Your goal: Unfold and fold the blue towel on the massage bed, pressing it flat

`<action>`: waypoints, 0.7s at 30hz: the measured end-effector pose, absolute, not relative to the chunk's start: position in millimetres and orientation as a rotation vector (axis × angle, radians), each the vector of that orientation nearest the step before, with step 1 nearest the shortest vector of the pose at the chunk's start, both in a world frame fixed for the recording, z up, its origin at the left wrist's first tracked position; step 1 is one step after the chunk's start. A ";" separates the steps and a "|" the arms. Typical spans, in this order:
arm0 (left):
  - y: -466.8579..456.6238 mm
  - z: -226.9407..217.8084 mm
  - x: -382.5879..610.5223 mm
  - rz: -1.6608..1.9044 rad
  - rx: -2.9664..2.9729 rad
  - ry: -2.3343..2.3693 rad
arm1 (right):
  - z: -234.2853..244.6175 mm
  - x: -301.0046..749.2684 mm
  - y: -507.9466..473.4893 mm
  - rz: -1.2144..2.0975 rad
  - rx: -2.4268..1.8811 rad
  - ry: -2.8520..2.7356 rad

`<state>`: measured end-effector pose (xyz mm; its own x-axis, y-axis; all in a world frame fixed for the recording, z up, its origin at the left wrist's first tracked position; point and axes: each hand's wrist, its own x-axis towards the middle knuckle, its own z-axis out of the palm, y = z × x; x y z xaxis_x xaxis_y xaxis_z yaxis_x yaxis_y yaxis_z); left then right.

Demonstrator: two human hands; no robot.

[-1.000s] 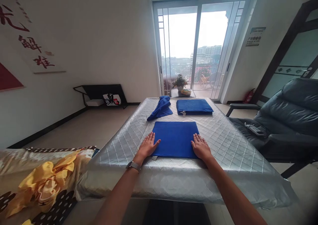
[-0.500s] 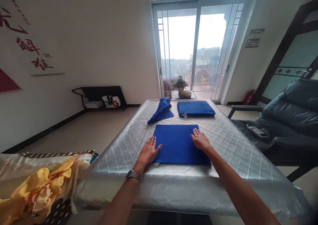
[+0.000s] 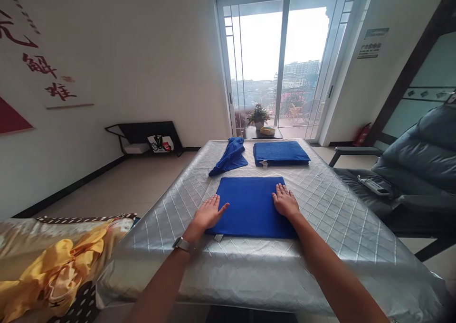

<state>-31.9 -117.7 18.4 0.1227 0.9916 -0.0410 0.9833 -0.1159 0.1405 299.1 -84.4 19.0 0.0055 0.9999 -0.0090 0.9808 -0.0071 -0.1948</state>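
Observation:
A blue towel (image 3: 251, 209) lies flat as a smooth rectangle on the silver quilted cover (image 3: 178, 223), a white tag at its near left edge. My left hand (image 3: 208, 212) rests on the towel's left edge, fingers stretched forward and thumb apart. On the right edge lies my right hand (image 3: 286, 201), flat with the fingers extended. Beyond it sits a neat stack of folded blue towels (image 3: 281, 153), also with a white tag. Left of that stack a crumpled blue towel (image 3: 230, 156) lies in a loose heap.
A dark padded armchair (image 3: 423, 156) with a white power strip (image 3: 375, 186) on it stands at the right. Yellow cloth (image 3: 71, 261) lies at the lower left. Past the table's far edge are a potted plant (image 3: 259, 115) and a sliding glass door (image 3: 284, 71).
My left hand has slid a little to the left along with the towel's near left edge. The right hand stays at the right edge. The view has shifted slightly.

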 end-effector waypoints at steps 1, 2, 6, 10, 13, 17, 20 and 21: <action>-113.5 23.1 -24.6 0.097 2.242 2.009 | 19.0 299.0 -84.6 0.219 -2.126 -2.113; -109.0 26.9 -13.5 0.113 2.249 2.015 | 18.9 299.1 -84.6 0.221 -2.122 -2.111; -92.6 33.1 63.3 0.204 2.395 1.864 | 18.7 299.8 -85.0 0.224 -2.112 -2.112; -84.4 29.2 141.7 0.261 2.502 1.677 | 19.9 301.1 -86.7 0.205 -2.102 -2.134; -81.2 23.9 161.0 0.266 2.480 1.680 | 20.7 301.8 -87.6 0.199 -2.100 -2.149; -74.5 17.6 130.9 0.252 2.400 1.797 | 20.0 301.2 -86.2 0.214 -2.109 -2.133; -68.5 16.4 87.0 0.237 2.323 1.919 | 19.6 300.7 -85.1 0.233 -2.114 -2.120; -66.9 16.5 71.8 0.232 2.295 1.961 | 19.7 300.6 -85.0 0.239 -2.115 -2.118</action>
<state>71.8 -66.9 16.5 0.1516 0.9875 0.0422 0.9701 -0.1568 0.1854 300.6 -85.0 19.7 -0.0029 0.9999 -0.0142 0.9779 -0.0001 -0.2092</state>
